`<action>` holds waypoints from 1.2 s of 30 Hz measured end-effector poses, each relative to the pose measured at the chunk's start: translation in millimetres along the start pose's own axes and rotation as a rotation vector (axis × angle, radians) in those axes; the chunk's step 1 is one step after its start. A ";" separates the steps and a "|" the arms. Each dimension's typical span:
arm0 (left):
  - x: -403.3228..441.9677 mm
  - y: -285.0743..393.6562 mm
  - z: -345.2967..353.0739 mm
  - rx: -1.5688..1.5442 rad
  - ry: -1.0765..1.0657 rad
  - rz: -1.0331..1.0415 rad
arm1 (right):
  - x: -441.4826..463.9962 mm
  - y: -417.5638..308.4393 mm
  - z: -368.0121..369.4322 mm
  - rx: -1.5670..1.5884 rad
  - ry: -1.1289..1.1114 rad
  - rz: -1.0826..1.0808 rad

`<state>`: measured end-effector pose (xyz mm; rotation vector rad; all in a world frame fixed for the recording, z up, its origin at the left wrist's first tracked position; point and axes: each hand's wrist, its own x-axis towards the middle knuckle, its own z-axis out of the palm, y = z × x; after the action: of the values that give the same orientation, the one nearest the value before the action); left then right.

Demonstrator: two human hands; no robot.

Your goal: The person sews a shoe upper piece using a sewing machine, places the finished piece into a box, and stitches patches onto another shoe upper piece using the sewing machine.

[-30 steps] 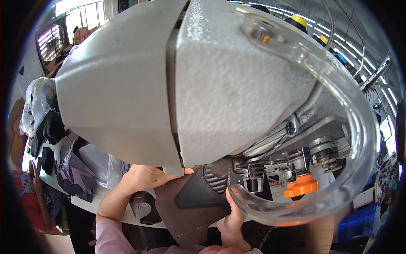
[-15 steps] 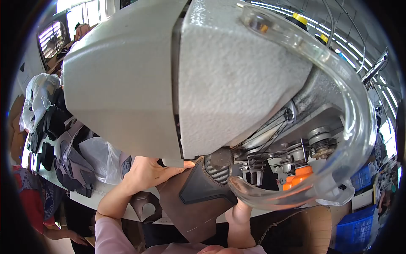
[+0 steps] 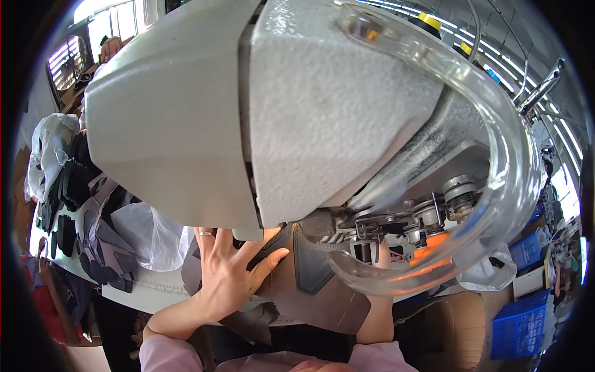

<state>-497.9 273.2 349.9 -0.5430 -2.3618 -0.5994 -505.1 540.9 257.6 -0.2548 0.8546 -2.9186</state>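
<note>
A brown shoe-upper piece (image 3: 328,304) with a dark, stitched overlay (image 3: 313,263) lies under the head of a sewing machine (image 3: 334,118). My left hand (image 3: 226,273) rests flat on its left part, fingers spread, with a ring on one finger; some fingertips go out of sight beneath the machine head. At the right side of the piece is my right hand (image 3: 383,260), mostly hidden behind the clear curved guard (image 3: 514,161) and machine parts, so its fingers do not show. The needle area is hidden as well.
Grey and black shoe parts (image 3: 102,239) and clear plastic bags (image 3: 152,235) lie on the table to the left. Blue crates (image 3: 519,328) stand at right, near a cardboard box (image 3: 458,322). Another person's arm (image 3: 56,297) shows at far left.
The brown piece has turned and shifted right. My left hand has gone from holding its edge to lying spread on it. My right hand has moved up and right, behind the guard.
</note>
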 end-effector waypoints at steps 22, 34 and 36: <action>-6.0 -7.4 -24.4 0.143 -0.037 0.345 | 19.5 -39.5 20.0 -0.780 -0.093 0.009; 2.2 -49.9 -38.7 -0.751 -0.282 -0.523 | 8.4 -69.7 82.6 -1.399 0.097 0.247; 2.8 -52.6 -36.5 -0.832 -0.370 -0.463 | 8.4 -60.8 83.5 -1.335 0.059 0.108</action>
<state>-509.7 211.4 362.6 -0.4691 -2.5175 -1.8704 -500.3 546.8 360.9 -0.1642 2.5242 -1.7817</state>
